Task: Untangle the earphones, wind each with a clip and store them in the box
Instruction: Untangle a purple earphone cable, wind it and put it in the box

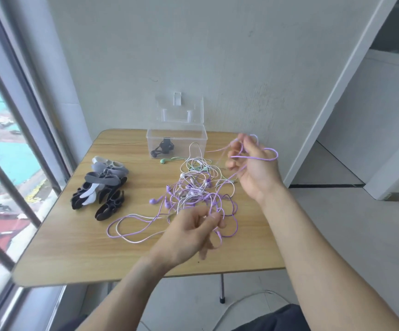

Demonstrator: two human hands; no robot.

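A tangle of purple, white and pale green earphones (193, 187) lies on the wooden table (74, 247), right of centre. My right hand (255, 168) is raised above the table's right side and holds a loop of purple cord (269, 157) in its curled fingers. Nearer me, my left hand (191, 232) pinches another stretch of purple cord at the tangle's near edge. A heap of black, grey and white winder clips (102, 187) sits on the left. The clear plastic box (177, 142), lid up, stands at the back with one black wound earphone (163, 148) inside.
A green earbud (163, 161) lies just in front of the box. The table stands against a white wall, with a large window along its left side and a doorway to the right. A white cable trails on the floor under the table.
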